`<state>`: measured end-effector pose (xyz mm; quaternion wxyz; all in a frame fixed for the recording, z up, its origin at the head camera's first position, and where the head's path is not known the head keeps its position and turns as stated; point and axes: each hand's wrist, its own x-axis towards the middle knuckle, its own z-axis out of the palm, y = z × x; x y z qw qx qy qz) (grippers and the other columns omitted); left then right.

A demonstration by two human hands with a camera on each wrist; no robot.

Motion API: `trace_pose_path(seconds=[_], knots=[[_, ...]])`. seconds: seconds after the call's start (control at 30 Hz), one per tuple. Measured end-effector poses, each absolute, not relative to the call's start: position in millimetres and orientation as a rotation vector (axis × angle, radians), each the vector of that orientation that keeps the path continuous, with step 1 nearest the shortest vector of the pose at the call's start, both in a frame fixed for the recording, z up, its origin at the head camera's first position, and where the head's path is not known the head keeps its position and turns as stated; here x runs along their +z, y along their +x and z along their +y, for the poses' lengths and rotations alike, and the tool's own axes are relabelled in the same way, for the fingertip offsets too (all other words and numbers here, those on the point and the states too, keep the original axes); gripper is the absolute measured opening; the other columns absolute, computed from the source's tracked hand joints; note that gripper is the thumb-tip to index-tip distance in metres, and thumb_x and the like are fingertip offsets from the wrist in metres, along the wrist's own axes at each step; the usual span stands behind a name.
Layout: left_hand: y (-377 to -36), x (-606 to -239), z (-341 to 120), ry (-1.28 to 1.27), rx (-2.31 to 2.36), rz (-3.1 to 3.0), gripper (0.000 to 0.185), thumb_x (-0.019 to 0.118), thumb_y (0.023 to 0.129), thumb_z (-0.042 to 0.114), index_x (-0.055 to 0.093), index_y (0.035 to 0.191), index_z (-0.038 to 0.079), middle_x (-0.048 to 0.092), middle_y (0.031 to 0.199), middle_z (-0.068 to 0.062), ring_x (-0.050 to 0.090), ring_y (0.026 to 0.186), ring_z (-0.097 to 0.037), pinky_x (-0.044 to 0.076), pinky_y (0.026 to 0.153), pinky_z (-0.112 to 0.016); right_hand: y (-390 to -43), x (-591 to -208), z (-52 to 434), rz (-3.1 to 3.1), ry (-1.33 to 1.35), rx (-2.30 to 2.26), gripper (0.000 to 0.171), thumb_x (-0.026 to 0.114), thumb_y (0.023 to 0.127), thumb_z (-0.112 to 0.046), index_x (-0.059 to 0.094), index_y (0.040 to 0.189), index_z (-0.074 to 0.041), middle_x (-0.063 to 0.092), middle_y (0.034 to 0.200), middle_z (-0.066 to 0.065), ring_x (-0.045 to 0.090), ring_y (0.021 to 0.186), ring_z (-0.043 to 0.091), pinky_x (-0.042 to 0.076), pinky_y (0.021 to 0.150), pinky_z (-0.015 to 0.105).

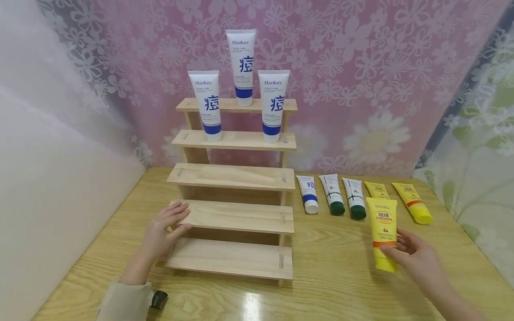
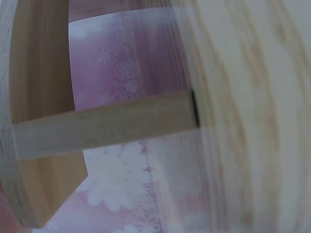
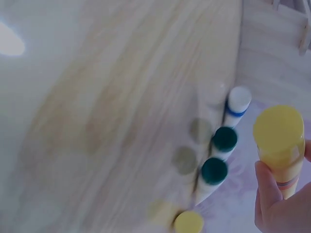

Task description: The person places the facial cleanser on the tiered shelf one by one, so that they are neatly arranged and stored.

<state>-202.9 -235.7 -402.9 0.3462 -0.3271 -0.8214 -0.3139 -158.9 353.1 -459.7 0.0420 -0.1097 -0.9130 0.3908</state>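
Observation:
My right hand grips a yellow tube with an orange band, lifted cap-down near the table's right front; in the right wrist view its yellow cap faces the camera beside my fingers. My left hand rests with straight fingers on the left end of the stepped wooden rack, at its second step from the bottom. Three white and blue tubes stand cap-down on the rack's upper steps. The left wrist view shows only blurred rack wood.
On the wooden table, right of the rack, lie a white-capped tube, two green-capped tubes and two more yellow tubes. A pink floral curtain hangs behind. A white wall borders the left.

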Motion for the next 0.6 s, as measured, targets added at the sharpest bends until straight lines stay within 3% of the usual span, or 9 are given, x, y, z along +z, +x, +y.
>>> trace_pose_path(seconds=[0.17, 0.4, 0.6], knots=[[-203, -403, -236, -0.856, -0.811, -2.126, 0.039, 0.069, 0.057, 0.014, 0.059, 0.091, 0.0, 0.052, 0.101, -0.011, 0.042, 0.098, -0.028, 0.031, 0.087, -0.031, -162, -461, 335, -2.724, -0.23, 1.169, 0.07, 0.055, 0.063, -0.049, 0.023, 0.122, -0.03, 0.041, 0.109, 0.001, 0.044, 0.09, 0.016, 0.046, 0.059, 0.02], [-202, -401, -235, -0.864, -0.814, -2.128, 0.038, 0.068, 0.057, 0.014, 0.059, 0.091, 0.0, 0.052, 0.101, -0.011, 0.042, 0.098, -0.029, 0.031, 0.087, -0.032, -155, -427, 293, -2.673, -0.091, 1.187, 0.071, 0.059, 0.064, -0.042, 0.024, 0.123, -0.026, 0.044, 0.109, 0.0, 0.042, 0.093, 0.01, 0.041, 0.067, 0.018], [-203, -401, -234, -0.875, -0.832, -2.103, 0.037, 0.068, 0.059, 0.016, 0.059, 0.09, -0.001, 0.053, 0.099, -0.013, 0.042, 0.096, -0.03, 0.032, 0.086, -0.032, -189, -462, 301, -2.546, -0.015, 1.123, 0.07, 0.064, 0.058, -0.041, 0.028, 0.118, -0.035, 0.044, 0.104, -0.013, 0.044, 0.089, 0.003, 0.043, 0.062, 0.016]])
